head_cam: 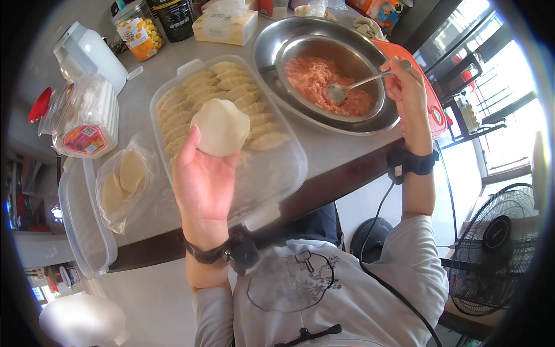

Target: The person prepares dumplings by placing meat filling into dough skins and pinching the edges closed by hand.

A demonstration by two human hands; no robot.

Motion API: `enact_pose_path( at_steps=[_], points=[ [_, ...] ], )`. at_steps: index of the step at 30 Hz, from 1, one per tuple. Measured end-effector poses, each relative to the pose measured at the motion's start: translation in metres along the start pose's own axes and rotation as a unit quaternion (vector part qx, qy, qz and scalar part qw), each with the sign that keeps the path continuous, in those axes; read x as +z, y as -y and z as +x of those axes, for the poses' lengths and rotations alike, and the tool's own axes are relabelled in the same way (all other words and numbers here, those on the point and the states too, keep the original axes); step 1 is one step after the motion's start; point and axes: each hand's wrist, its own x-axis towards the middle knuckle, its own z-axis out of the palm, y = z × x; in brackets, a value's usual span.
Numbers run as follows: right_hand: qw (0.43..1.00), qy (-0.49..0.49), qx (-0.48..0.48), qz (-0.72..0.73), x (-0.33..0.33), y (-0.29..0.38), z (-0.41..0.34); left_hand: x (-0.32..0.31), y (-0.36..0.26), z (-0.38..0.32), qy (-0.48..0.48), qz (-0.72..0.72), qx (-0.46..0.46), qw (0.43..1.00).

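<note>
A round dough wrapper rests on the fingers of my left hand, palm up, with the thumb on its edge. Under that hand is a clear plastic tray holding rows of folded dumplings. My right hand grips the handle of a metal spoon. The spoon's bowl sits in pink minced filling, inside a steel bowl. That bowl stands in a wider steel basin.
Left of the tray lies a plastic bag with a few wrappers, beside a clear lid. Behind stand a white jug, a snack jar and a tissue box. A red lid lies by the basin; a fan stands right.
</note>
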Motion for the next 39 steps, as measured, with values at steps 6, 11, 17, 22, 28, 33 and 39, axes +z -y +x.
enact_pose_path(
  at_steps=[6,11,17,22,28,33,39],
  points=[
    [0.996,-0.044,0.063,0.038,-0.008,-0.008,0.005,-0.002,0.000,0.001,0.002,0.011,0.010,1.000],
    [0.988,-0.095,0.089,0.084,-0.026,-0.012,0.013,0.000,0.002,0.001,-0.002,0.011,0.000,1.000],
    [0.984,-0.072,-0.029,0.158,-0.036,-0.004,0.028,-0.001,0.003,0.001,0.001,-0.006,0.010,1.000],
    [0.978,-0.014,-0.108,0.176,0.007,0.043,0.000,0.000,0.008,0.000,0.031,0.010,0.011,0.999],
    [0.971,0.107,-0.157,0.144,0.071,0.057,-0.028,0.005,0.014,-0.003,0.039,0.024,0.022,0.999],
    [0.949,0.151,-0.276,-0.021,0.103,0.056,-0.050,0.009,0.015,-0.005,0.048,-0.005,0.025,0.999],
    [0.854,0.226,-0.455,-0.109,0.101,0.061,-0.058,0.007,0.011,-0.008,0.071,-0.023,0.019,0.997]
  ],
)
